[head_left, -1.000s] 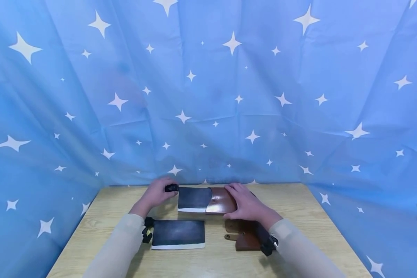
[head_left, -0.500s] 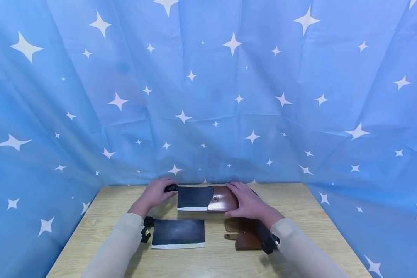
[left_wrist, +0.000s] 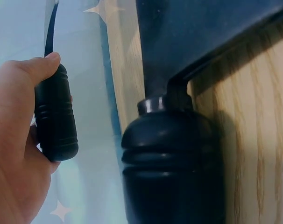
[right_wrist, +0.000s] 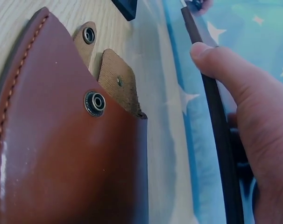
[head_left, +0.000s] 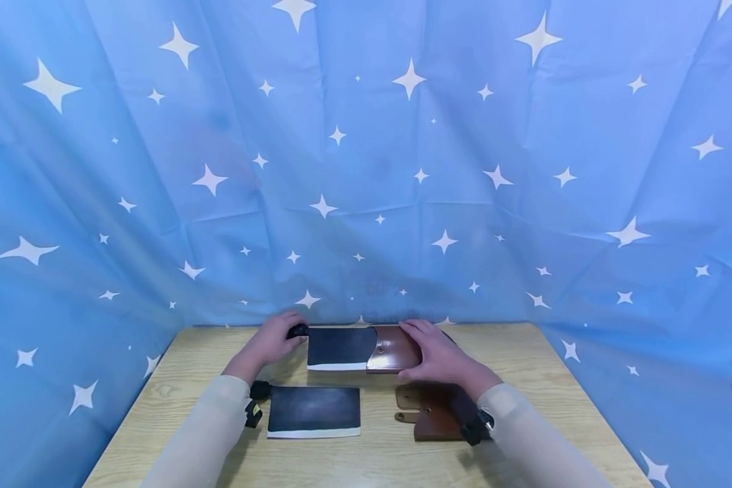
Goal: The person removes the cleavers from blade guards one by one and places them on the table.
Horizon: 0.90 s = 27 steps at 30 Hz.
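My left hand (head_left: 270,344) grips the black handle (left_wrist: 56,116) of the far cleaver (head_left: 337,347), its thumb lying along the grip near the blade. A brown leather sheath (head_left: 392,349) covers the right part of that cleaver's dark blade. My right hand (head_left: 442,356) holds this sheath at its right end, and the right wrist view shows the thumb on its narrow edge (right_wrist: 218,135). Nearer to me, a second cleaver (head_left: 314,409) lies bare on the table, handle to the left. A second brown sheath (head_left: 436,415) lies below my right wrist, partly hidden by it.
The light wooden table (head_left: 341,468) ends at a blue star-patterned curtain (head_left: 366,271) behind and at both sides. In the right wrist view, the near sheath's strap (right_wrist: 85,44) sticks out with a metal snap.
The sheath has slid slightly right along the blade with my right hand, so more blade shows. My left hand and the cleaver have shifted a little left. The near cleaver and sheath stay put.
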Each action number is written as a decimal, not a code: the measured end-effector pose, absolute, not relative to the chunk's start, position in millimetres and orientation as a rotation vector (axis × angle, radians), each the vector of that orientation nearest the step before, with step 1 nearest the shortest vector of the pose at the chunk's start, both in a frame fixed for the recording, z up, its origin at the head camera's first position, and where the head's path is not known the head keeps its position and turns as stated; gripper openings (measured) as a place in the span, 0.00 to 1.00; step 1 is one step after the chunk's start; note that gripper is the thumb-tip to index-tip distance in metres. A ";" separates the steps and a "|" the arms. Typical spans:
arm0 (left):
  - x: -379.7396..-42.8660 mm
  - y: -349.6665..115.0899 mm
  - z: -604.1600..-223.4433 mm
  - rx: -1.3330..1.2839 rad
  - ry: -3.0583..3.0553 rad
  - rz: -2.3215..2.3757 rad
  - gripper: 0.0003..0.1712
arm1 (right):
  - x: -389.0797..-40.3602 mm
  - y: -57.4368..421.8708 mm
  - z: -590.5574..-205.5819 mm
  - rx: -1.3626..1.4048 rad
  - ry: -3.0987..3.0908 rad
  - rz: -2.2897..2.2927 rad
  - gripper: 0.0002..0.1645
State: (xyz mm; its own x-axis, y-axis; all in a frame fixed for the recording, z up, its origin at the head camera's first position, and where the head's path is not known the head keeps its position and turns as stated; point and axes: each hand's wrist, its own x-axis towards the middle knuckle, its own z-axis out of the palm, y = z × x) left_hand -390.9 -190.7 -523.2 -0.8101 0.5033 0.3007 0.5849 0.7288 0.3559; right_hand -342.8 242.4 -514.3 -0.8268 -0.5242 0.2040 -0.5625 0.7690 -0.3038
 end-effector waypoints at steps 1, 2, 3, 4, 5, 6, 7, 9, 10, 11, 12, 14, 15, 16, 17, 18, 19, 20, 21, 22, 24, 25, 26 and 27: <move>-390.6 -190.8 -522.9 -0.869 -2.753 -0.661 0.20 | -342.4 243.0 -513.4 0.880 -2.854 0.552 0.69; -390.2 -191.0 -522.7 -0.863 -2.760 -0.666 0.20 | -341.9 243.4 -512.4 0.881 -2.857 0.565 0.69; -389.9 -191.1 -522.6 -0.860 -2.762 -0.670 0.19 | -341.5 243.9 -511.6 0.881 -2.858 0.570 0.69; -389.4 -191.3 -522.3 -0.856 -2.764 -0.674 0.19 | -341.2 244.3 -511.1 0.883 -2.858 0.579 0.68; -388.9 -191.5 -522.1 -0.854 -2.766 -0.675 0.19 | -341.1 244.8 -510.9 0.883 -2.858 0.582 0.68; -388.7 -191.6 -522.1 -0.852 -2.767 -0.676 0.19 | -340.9 245.2 -510.6 0.883 -2.860 0.586 0.68; -388.4 -191.8 -522.2 -0.851 -2.767 -0.679 0.19 | -340.8 245.7 -510.7 0.884 -2.859 0.589 0.68; -388.0 -192.2 -522.5 -0.846 -2.770 -0.683 0.19 | -341.1 246.8 -511.2 0.878 -2.865 0.590 0.68; -387.8 -192.5 -522.6 -0.841 -2.772 -0.686 0.20 | -341.3 247.3 -511.5 0.875 -2.866 0.591 0.67; -387.6 -192.8 -522.8 -0.835 -2.773 -0.685 0.20 | -341.5 247.9 -511.9 0.871 -2.868 0.587 0.67; -387.6 -193.0 -523.1 -0.832 -2.772 -0.683 0.20 | -341.7 248.6 -512.2 0.868 -2.868 0.590 0.67; -387.3 -193.6 -523.3 -0.825 -2.774 -0.690 0.20 | -342.5 250.0 -512.9 0.865 -2.869 0.590 0.66; -387.3 -193.9 -523.6 -0.825 -2.770 -0.689 0.20 | -342.4 250.7 -513.1 0.867 -2.866 0.590 0.66; -387.3 -194.1 -523.7 -0.824 -2.769 -0.690 0.20 | -342.4 251.2 -513.0 0.867 -2.866 0.590 0.66; -387.3 -194.2 -523.8 -0.824 -2.770 -0.692 0.19 | -342.3 251.8 -513.0 0.869 -2.864 0.593 0.66; -387.5 -194.4 -523.9 -0.827 -2.770 -0.695 0.19 | -342.1 252.3 -512.7 0.870 -2.863 0.600 0.66; -387.6 -194.6 -524.0 -0.827 -2.772 -0.698 0.19 | -342.0 252.8 -512.6 0.871 -2.863 0.601 0.66; -387.6 -194.7 -523.9 -0.829 -2.772 -0.701 0.19 | -342.0 253.1 -512.3 0.870 -2.863 0.605 0.67; -387.7 -194.9 -524.0 -0.829 -2.774 -0.701 0.19 | -341.9 253.5 -512.0 0.869 -2.865 0.610 0.67; -387.7 -195.0 -524.0 -0.828 -2.776 -0.700 0.19 | -341.9 254.0 -511.8 0.866 -2.868 0.611 0.67; -387.7 -195.9 -524.3 -0.828 -2.771 -0.694 0.19 | -342.0 254.7 -511.5 0.861 -2.875 0.614 0.67; -387.7 -196.5 -524.5 -0.827 -2.769 -0.691 0.18 | -342.1 255.3 -511.5 0.858 -2.877 0.610 0.67; -387.5 -197.0 -524.6 -0.826 -2.768 -0.689 0.19 | -342.1 255.8 -511.5 0.853 -2.880 0.606 0.67; -387.7 -197.6 -524.8 -0.826 -2.764 -0.686 0.18 | -342.1 256.5 -511.6 0.848 -2.881 0.604 0.67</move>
